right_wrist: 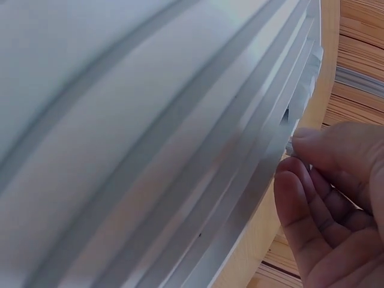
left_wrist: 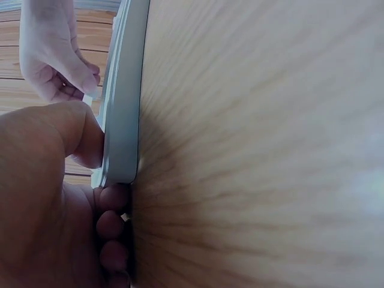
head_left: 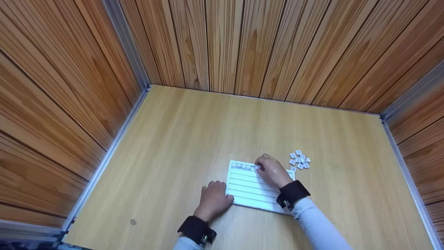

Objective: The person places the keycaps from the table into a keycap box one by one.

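A white ridged board [head_left: 253,189] with several parallel slots lies on the table. My left hand [head_left: 214,199] holds its near left corner; in the left wrist view the thumb [left_wrist: 84,135] rests on the rim and curled fingers [left_wrist: 111,225] lie against the end. My right hand [head_left: 274,172] is over the board's far slot, pinching a small white tile [head_left: 257,167] between thumb and fingertips. The right wrist view shows this tile [right_wrist: 290,146] mostly covered by the fingers. Several tiles [head_left: 244,166] stand in a row in that slot, left of the right hand.
A loose cluster of small white tiles [head_left: 298,160] lies just beyond the board's far right corner, one tile [head_left: 293,169] close to its edge. Wood-panelled walls [head_left: 222,45] with metal edging enclose the table [head_left: 180,139]. A dark round spot [head_left: 133,222] marks the table at left.
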`<move>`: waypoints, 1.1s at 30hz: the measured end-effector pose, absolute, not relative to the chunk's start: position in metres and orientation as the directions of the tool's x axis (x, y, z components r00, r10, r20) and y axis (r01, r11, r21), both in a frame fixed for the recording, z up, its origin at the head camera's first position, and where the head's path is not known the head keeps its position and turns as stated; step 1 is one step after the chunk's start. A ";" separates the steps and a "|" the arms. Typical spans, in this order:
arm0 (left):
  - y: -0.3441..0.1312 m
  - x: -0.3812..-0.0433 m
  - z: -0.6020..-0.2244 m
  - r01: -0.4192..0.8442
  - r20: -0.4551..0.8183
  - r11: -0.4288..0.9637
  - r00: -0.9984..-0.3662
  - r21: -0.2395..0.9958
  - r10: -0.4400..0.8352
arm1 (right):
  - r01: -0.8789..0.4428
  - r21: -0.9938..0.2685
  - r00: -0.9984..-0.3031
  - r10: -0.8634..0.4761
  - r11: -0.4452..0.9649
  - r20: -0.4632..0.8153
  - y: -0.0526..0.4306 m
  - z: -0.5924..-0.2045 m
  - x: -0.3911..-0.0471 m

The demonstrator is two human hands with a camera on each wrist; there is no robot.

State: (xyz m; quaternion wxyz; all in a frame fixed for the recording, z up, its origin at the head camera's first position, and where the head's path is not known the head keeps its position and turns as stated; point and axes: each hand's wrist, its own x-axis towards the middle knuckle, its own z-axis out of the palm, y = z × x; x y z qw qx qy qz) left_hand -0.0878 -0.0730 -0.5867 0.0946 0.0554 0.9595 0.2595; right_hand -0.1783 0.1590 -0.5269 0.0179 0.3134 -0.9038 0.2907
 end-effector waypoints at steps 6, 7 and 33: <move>-0.070 -0.086 -0.585 0.025 -0.170 0.877 -0.978 0.480 0.121 | -0.497 -0.490 -0.853 -0.507 0.716 0.124 0.152 -0.555 -0.192; -0.070 -0.086 -0.585 0.024 -0.171 0.876 -0.978 0.482 0.121 | -0.489 -0.497 -0.856 -0.504 0.717 0.114 0.151 -0.555 -0.192; -0.070 -0.087 -0.585 0.028 -0.165 0.881 -0.979 0.471 0.120 | -0.415 -0.509 -0.884 -0.466 0.754 0.032 0.142 -0.557 -0.191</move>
